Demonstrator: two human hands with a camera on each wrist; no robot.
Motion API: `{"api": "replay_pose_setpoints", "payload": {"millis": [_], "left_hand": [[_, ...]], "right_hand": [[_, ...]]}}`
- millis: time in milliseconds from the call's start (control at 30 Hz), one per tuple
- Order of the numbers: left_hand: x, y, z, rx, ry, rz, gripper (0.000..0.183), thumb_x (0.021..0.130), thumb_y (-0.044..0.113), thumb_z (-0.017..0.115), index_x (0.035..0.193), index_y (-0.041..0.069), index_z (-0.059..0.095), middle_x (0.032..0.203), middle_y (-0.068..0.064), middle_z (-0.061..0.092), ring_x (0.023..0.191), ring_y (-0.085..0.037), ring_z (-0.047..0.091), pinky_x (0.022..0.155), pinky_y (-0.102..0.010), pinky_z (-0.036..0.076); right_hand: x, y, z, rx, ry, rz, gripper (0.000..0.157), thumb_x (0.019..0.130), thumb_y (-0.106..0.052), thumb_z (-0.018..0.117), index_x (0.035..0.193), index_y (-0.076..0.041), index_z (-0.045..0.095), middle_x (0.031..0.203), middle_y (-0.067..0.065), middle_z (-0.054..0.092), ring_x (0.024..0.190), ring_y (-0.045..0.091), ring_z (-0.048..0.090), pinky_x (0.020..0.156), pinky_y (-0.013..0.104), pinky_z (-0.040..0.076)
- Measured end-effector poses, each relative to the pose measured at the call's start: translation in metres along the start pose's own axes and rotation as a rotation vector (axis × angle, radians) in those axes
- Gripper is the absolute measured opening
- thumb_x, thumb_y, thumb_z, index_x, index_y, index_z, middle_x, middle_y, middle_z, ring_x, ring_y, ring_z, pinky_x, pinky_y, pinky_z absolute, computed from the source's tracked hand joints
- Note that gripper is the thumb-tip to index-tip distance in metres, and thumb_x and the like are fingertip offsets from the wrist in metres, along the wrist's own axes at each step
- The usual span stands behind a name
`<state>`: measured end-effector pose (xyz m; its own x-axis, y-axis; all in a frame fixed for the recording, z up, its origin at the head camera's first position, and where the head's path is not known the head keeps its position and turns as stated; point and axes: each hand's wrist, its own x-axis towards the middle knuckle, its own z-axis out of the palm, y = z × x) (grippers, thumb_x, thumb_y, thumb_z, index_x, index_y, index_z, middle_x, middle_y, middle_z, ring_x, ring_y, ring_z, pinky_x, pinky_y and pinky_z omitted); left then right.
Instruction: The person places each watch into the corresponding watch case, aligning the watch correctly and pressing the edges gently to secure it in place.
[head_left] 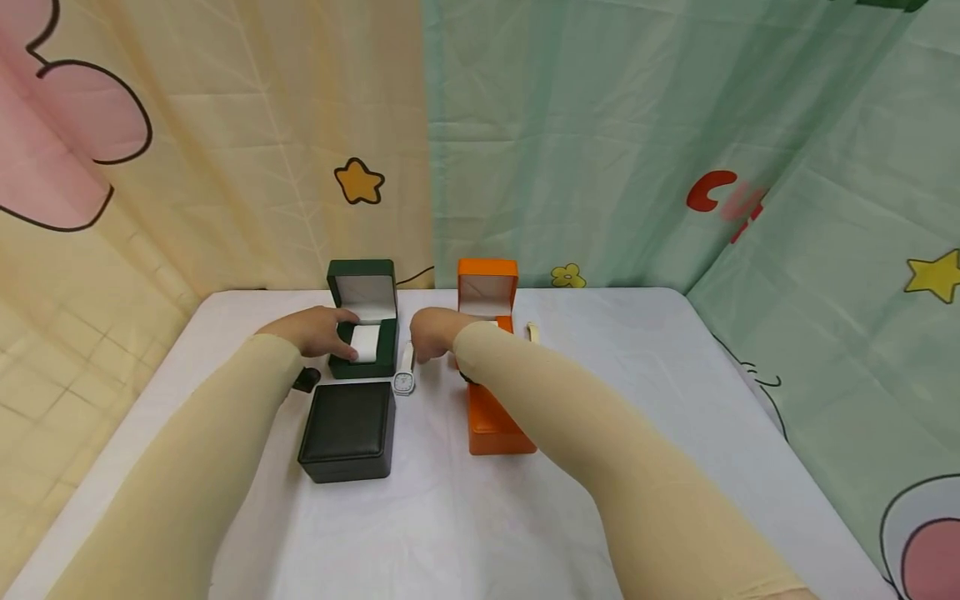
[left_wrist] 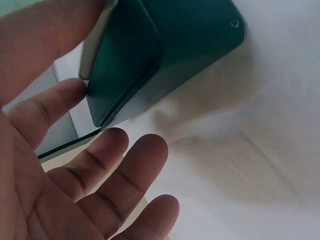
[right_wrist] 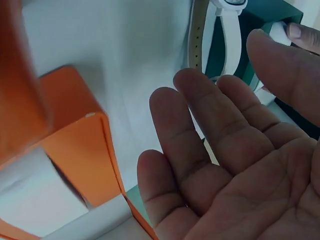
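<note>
A green watch box (head_left: 384, 350) stands with its lid raised, a white cushion (head_left: 365, 343) inside. My left hand (head_left: 318, 331) lies over its left side, thumb by the cushion. In the left wrist view, the index finger touches the green box (left_wrist: 200, 35) at a corner and the other fingers are loosely bent. Between the green and orange boxes lies a white-strapped watch (head_left: 404, 382). Just right of its strap is my right hand (head_left: 432, 333). The right wrist view shows this right hand (right_wrist: 235, 155) with relaxed fingers, near the white strap (right_wrist: 230, 45), holding nothing.
A closed black box (head_left: 348, 423) sits in front of the green one. An orange box (head_left: 487, 268) with its lid up is partly behind my right forearm, and another orange box (head_left: 501, 429) stands nearer. A beige strap (head_left: 533, 332) lies to their right.
</note>
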<state>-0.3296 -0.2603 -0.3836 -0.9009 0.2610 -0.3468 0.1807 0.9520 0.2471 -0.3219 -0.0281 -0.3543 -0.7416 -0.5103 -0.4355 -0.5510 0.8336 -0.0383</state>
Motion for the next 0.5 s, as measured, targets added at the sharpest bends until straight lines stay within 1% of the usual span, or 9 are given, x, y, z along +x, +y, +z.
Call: {"api": "replay_pose_setpoints", "payload": {"millis": [67,167,233,267,333,367,400,467,500], "left_hand": [[0.000,0.001,0.001,0.002,-0.001,-0.002,0.082,0.090,0.039,0.082,0.157,0.006,0.047,0.155,-0.036,0.045,0.144,-0.053,0.044,0.117,-0.070,0.037],[0.000,0.003,0.002,0.004,-0.003,0.001,0.085,0.089,0.039,0.083,0.158,0.007,0.045,0.154,-0.039,0.044,0.142,-0.054,0.046,0.114,-0.071,0.039],[-0.001,0.003,0.003,-0.001,-0.002,-0.007,0.086,0.089,0.039,0.083,0.159,0.008,0.044,0.152,-0.041,0.042,0.137,-0.053,0.048,0.111,-0.072,0.041],[-0.001,0.004,0.003,-0.004,-0.001,-0.010,0.086,0.089,0.039,0.083,0.159,0.009,0.044,0.150,-0.041,0.042,0.134,-0.053,0.050,0.110,-0.072,0.042],[-0.001,0.003,0.005,-0.005,0.004,-0.018,0.086,0.089,0.039,0.083,0.159,0.010,0.044,0.147,-0.041,0.043,0.126,-0.050,0.054,0.107,-0.072,0.045],[-0.001,0.003,0.005,-0.009,0.007,-0.021,0.086,0.089,0.039,0.084,0.159,0.011,0.044,0.145,-0.040,0.043,0.122,-0.048,0.055,0.106,-0.071,0.046],[-0.001,0.003,0.005,-0.014,0.008,-0.024,0.086,0.088,0.040,0.084,0.159,0.011,0.045,0.143,-0.039,0.043,0.118,-0.046,0.056,0.104,-0.070,0.047],[-0.001,0.003,0.006,-0.019,0.012,-0.025,0.085,0.088,0.040,0.085,0.158,0.012,0.046,0.140,-0.037,0.044,0.113,-0.044,0.057,0.102,-0.068,0.049],[-0.001,0.003,0.006,-0.025,0.013,-0.028,0.085,0.088,0.039,0.085,0.158,0.012,0.046,0.139,-0.037,0.044,0.112,-0.043,0.058,0.101,-0.067,0.049]], "right_hand": [[0.001,-0.001,0.000,0.002,-0.013,0.005,0.024,0.101,-0.024,0.068,0.115,-0.008,0.078,0.114,0.002,0.072,0.090,0.015,0.054,0.091,0.030,0.053],[0.005,-0.001,-0.002,0.034,-0.059,0.028,0.027,0.101,-0.025,0.067,0.117,-0.006,0.078,0.101,0.000,0.067,0.086,0.014,0.053,0.080,0.026,0.051],[0.008,-0.002,-0.002,0.035,-0.093,0.045,0.027,0.102,-0.025,0.065,0.113,-0.003,0.078,0.090,-0.001,0.061,0.080,0.014,0.051,0.072,0.024,0.047],[0.010,-0.002,-0.003,0.017,-0.113,0.044,0.027,0.102,-0.025,0.063,0.107,-0.003,0.078,0.085,-0.002,0.057,0.078,0.014,0.050,0.068,0.023,0.044],[0.013,-0.002,-0.002,-0.046,-0.132,0.014,0.026,0.103,-0.023,0.060,0.094,-0.004,0.075,0.078,-0.003,0.053,0.073,0.013,0.048,0.064,0.021,0.040],[0.015,-0.002,-0.002,-0.074,-0.125,-0.012,0.024,0.102,-0.022,0.059,0.088,-0.007,0.071,0.077,-0.004,0.052,0.072,0.012,0.048,0.064,0.021,0.038],[0.015,-0.002,-0.001,-0.076,-0.114,-0.029,0.022,0.102,-0.021,0.059,0.085,-0.010,0.067,0.076,-0.004,0.053,0.071,0.011,0.048,0.064,0.021,0.038],[0.016,-0.002,0.001,-0.071,-0.088,-0.064,0.018,0.102,-0.020,0.061,0.085,-0.013,0.063,0.079,-0.004,0.058,0.072,0.010,0.050,0.066,0.021,0.039],[0.016,-0.002,0.002,-0.051,-0.075,-0.076,0.015,0.102,-0.019,0.062,0.089,-0.012,0.065,0.083,-0.003,0.062,0.073,0.010,0.052,0.068,0.022,0.040]]}}
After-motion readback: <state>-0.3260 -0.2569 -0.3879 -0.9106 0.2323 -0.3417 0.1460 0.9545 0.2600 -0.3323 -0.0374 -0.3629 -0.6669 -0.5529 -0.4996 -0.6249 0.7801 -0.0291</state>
